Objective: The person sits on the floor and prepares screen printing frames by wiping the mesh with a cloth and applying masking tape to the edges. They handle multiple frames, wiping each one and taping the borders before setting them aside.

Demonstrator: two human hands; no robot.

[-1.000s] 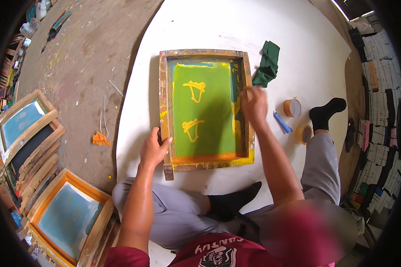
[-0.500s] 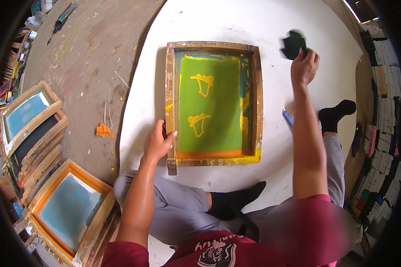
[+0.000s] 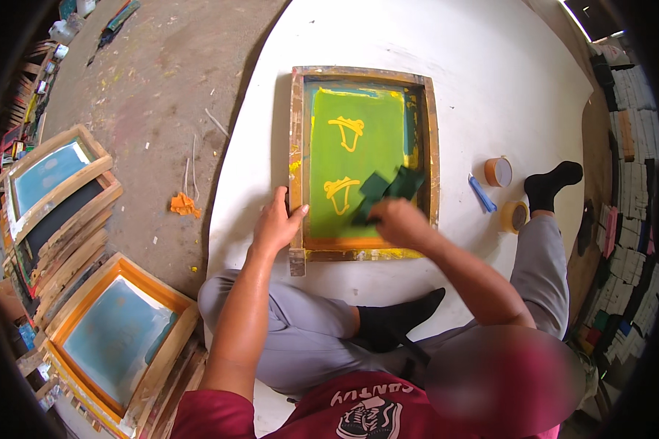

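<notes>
A wooden screen-printing frame [image 3: 296, 146] lies on the white sheet in front of me, its green mesh bearing two yellow shoe-like outlines. My left hand [image 3: 277, 222] is closed on the frame's left rail, the thumb on top and the other fingers partly hidden. Over the lower right of the mesh, my right hand [image 3: 401, 224] pinches a dark green rag [image 3: 392, 189]. Motion blurs both hand and rag, and I cannot tell whether the rag touches the mesh. It covers part of the green area beside the lower outline.
On the white sheet [image 3: 256, 132], right of the frame, are a blue cutter knife [image 3: 482, 194] and two tape rolls, one brown [image 3: 499, 172], one yellowish [image 3: 514, 216]. More screen frames [image 3: 176, 293] stack at left, near an orange scrap [image 3: 185, 205]. My legs are folded in front.
My right hand has brought the rag from the upper right, beyond the frame, down and left over the mesh. The tape rolls have come into sight. My left hand still grips the rail.
</notes>
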